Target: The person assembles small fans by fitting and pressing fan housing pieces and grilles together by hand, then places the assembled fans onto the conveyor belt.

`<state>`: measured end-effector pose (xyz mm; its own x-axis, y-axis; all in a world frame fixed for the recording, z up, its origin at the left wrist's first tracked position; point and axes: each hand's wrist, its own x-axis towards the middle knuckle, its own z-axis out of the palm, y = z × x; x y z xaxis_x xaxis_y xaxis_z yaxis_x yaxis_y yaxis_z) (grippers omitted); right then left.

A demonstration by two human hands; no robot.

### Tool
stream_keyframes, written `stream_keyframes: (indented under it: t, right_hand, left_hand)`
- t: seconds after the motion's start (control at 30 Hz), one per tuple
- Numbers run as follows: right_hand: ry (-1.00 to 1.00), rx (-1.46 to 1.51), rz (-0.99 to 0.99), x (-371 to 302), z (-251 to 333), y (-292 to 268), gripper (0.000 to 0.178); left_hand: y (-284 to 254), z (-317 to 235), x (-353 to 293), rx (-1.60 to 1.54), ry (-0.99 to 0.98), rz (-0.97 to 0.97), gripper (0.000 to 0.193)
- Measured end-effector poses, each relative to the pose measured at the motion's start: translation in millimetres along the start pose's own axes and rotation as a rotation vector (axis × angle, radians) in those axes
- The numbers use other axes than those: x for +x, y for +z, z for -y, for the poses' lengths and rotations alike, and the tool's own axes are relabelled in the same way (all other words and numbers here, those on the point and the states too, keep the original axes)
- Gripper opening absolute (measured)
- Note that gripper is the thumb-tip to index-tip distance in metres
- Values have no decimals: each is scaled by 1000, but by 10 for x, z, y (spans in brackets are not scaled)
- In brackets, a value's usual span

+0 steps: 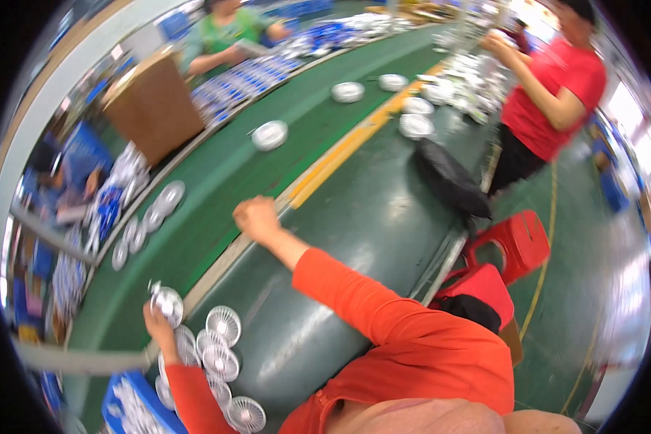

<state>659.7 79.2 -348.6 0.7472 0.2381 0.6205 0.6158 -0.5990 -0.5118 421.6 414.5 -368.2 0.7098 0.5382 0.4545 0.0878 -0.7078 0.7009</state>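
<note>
At the near edge of the green belt, my left hand is closed round a small white fan head, its round face up. A thin piece sticks out from the fan head's far side. Several white fan grilles lie in a loose cluster beside my left forearm. My right hand hovers over the belt's edge strip, fingers curled in. Whatever those fingers may hold is hidden. Farther up the belt sits a round white fan part.
The green conveyor belt curves away to the upper right. A dark padded object lies on the green worktop. Red stools stand at right. A cardboard box and a blue bin flank the belt. Co-workers work beyond.
</note>
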Motion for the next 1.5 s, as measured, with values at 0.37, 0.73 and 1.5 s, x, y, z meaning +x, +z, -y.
stream_keyframes:
  t: [0.37,0.73,1.5]
  right_hand:
    - [-179,170,131,500,114,631,71]
    - [-123,-373,747,1614,950,1722,89]
    - [42,918,1773,713,1141,263,67]
  left_hand:
    - [56,-376,-70,26,-124,-74,21]
    - [-29,-578,-226,41,-263,-123,23]
    - [56,-559,-159,27,-315,-147,22]
